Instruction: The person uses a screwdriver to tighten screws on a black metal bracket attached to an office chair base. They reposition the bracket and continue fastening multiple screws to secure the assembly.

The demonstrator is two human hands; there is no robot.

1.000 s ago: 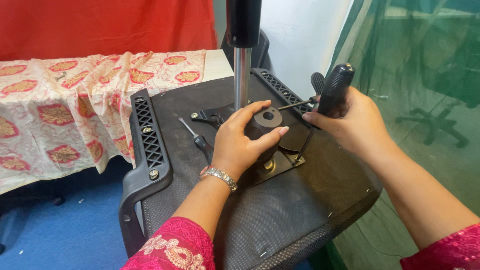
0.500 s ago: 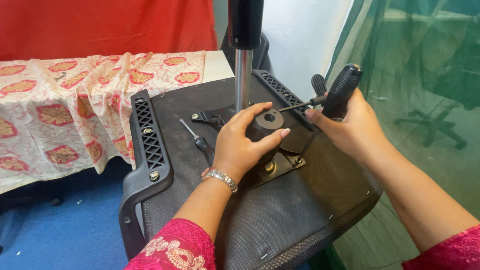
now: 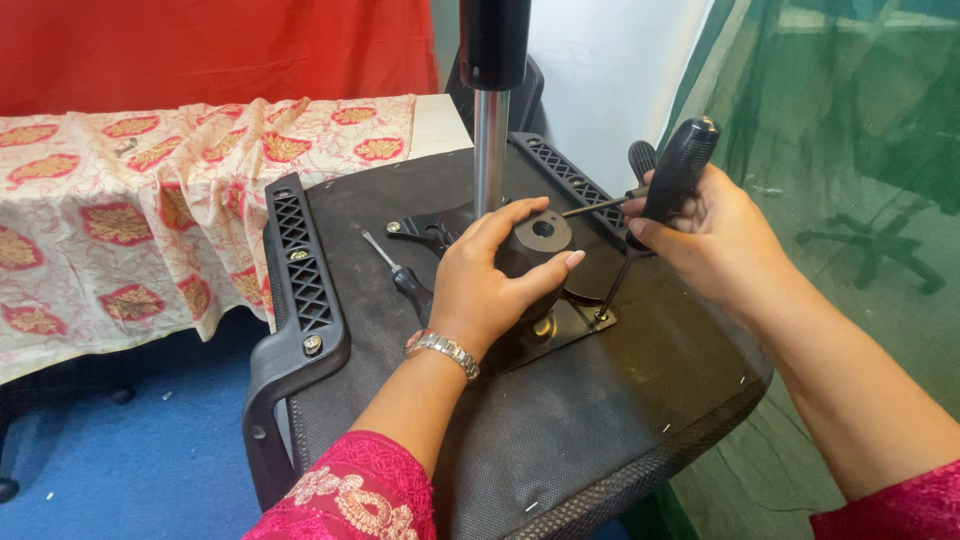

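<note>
An upturned office chair seat [image 3: 600, 430] lies before me with its black metal mechanism plate [image 3: 560, 325] facing up. My left hand [image 3: 490, 285] wraps around the round black knob [image 3: 540, 238] on that mechanism. My right hand [image 3: 705, 235] grips the black lever handle [image 3: 680, 170] sticking out on a thin rod to the right. A chrome gas cylinder [image 3: 490, 150] rises from the plate behind my left hand. A screwdriver [image 3: 400, 275] lies on the seat just left of my left hand.
A black plastic armrest [image 3: 300, 280] runs along the seat's left edge, another [image 3: 570, 180] along the far right. A table with a floral cloth [image 3: 150, 210] stands at the left, a red curtain [image 3: 200, 50] behind it. Green netting [image 3: 850, 150] hangs at the right. Blue floor [image 3: 130, 460] below.
My right hand has lifted the lever handle slightly up and to the right. My left hand stays on the knob.
</note>
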